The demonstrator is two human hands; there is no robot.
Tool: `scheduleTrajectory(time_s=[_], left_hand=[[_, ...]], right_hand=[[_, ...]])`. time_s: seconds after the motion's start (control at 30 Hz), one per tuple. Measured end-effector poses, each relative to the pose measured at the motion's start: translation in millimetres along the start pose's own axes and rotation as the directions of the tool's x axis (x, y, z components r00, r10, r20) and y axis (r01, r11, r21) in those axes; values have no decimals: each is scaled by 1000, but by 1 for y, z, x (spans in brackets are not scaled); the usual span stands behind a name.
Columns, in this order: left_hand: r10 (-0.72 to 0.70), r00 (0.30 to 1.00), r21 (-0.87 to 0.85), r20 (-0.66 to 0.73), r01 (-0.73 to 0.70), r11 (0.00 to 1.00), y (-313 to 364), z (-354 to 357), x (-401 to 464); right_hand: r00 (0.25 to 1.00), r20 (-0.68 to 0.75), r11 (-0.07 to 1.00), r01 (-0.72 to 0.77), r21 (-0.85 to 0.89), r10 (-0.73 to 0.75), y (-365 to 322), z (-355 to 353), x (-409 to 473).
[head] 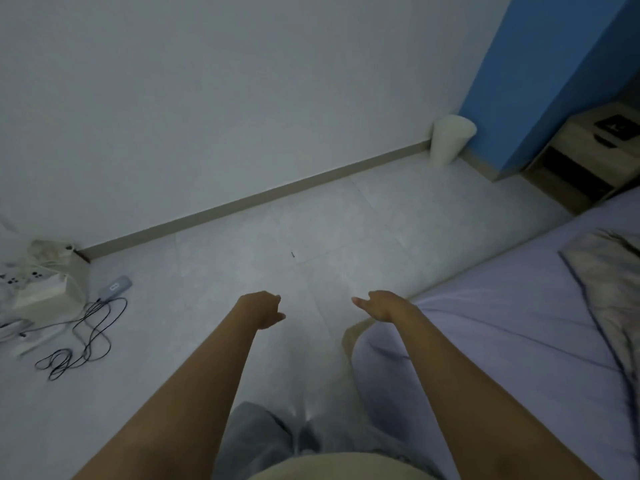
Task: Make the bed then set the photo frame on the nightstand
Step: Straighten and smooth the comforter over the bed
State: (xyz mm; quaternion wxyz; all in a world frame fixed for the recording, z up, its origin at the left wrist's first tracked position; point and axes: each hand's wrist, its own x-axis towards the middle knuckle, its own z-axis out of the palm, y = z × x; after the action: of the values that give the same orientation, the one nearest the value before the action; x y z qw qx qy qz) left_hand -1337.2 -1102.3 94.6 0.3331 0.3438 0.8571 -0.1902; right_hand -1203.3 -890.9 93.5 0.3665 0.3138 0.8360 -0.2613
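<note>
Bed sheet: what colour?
Pale lavender, plain with no pattern, on the bed sheet at right in the head view, the only view.

White tapered plastic bin (pixel 450 138) at 1 o'clock, in the corner where the white wall (pixel 207 98) meets the blue wall panel (pixel 540 74). At 9 o'clock: white power strip (pixel 20 279) on a cream box (pixel 52 289). Small grey adapter (pixel 115 286) just beside it; tangled black cable (pixel 79 341) on pale tiled floor (pixel 277 237).
</note>
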Motion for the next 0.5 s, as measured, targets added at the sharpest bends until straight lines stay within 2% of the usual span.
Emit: scheduleTrajectory(time_s=[0.13,0.27,0.5], left_hand=[[65,998,22,17,-65,998,-9,-44,58],[164,986,124,16,-164,979,-13,-103,128],[395,918,365,-22,-361,858,-14,-236,240]], right_hand=[[998,7,998,-56,15,55,-4,-41,43],[990,-13,985,-135,108,137,-7,-82,80],[942,-36,880,-299,369,335,-15,-144,136]])
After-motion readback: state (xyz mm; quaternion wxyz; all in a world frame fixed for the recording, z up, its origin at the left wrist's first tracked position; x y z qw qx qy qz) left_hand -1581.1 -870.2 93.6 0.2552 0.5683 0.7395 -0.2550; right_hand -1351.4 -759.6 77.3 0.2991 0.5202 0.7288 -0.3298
